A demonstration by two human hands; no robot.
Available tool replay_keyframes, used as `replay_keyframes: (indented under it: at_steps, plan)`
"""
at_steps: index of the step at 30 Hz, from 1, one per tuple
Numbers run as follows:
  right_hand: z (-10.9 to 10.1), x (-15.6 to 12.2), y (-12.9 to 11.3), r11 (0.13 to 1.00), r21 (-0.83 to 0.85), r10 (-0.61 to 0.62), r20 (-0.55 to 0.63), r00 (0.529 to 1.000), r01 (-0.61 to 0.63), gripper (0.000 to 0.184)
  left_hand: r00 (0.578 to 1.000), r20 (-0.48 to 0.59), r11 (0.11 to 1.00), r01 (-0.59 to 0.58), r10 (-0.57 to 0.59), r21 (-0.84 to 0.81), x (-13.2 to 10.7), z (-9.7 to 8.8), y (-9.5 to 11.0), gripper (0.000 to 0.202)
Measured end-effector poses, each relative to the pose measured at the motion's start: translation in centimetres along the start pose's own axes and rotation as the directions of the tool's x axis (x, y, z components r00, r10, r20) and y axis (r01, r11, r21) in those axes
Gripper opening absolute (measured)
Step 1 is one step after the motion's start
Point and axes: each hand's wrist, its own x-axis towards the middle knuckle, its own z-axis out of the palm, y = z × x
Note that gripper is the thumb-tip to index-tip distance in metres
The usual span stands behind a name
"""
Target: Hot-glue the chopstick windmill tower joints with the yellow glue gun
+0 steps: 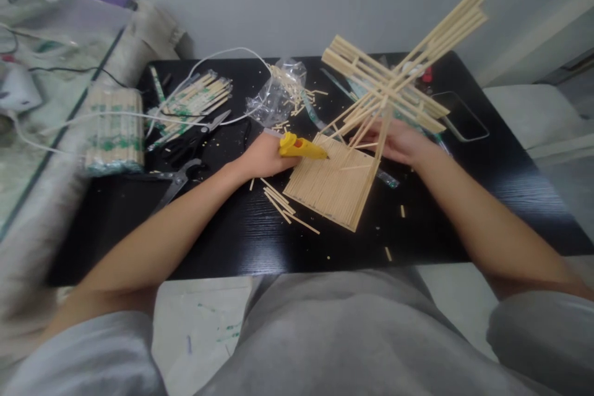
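Black wood-grain table (232, 253) against pale wall (278, 6). Pale wooden-stick model with slatted panel and crossed blades (325, 182) on it, between the hands. Left hand (265, 156) wrapped round yellow plastic glue gun (301, 147), nozzle just at the panel; contact unclear. Right hand (396, 139) at model's far right side, fingers partly behind struts; cannot tell its grip. Judgement: steady the frame, dab sparingly, nozzle clear of fingertips. Left of model: looping white cord (236, 49), could snag; black-handled metal scissors (206, 130); farther left, plastic-wrapped stick bundle (116, 130). Loose short sticks (278, 203) crowd model's near-left edge.
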Motion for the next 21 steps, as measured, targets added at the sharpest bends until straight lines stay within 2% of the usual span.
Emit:
replay_keyframes:
  at_steps: [4,6,14,21]
  plan:
    - [-0.6,0.6,0.2,0.999,-0.024,-0.042,0.056,0.998,0.043,0.019,0.999,0.052,1.0,0.011,-0.011,-0.007,-0.1,-0.1,-0.4,0.011]
    - [-0.9,0.8,0.4,0.998,-0.021,-0.065,0.08,0.995,0.066,0.015,0.998,0.06,1.0,0.018,-0.018,0.009,-0.1,-0.1,-0.5,0.011]
    - [-1.0,1.2,0.9,0.997,0.017,-0.077,0.143,0.987,0.075,0.022,0.998,0.058,1.0,0.017,-0.016,-0.01,-0.2,-0.2,-0.4,0.015]
    - [-1.5,1.7,1.1,0.997,0.046,-0.073,0.196,0.978,0.065,0.018,0.997,0.066,0.999,0.037,-0.036,-0.001,-0.3,-0.3,-0.4,0.019]
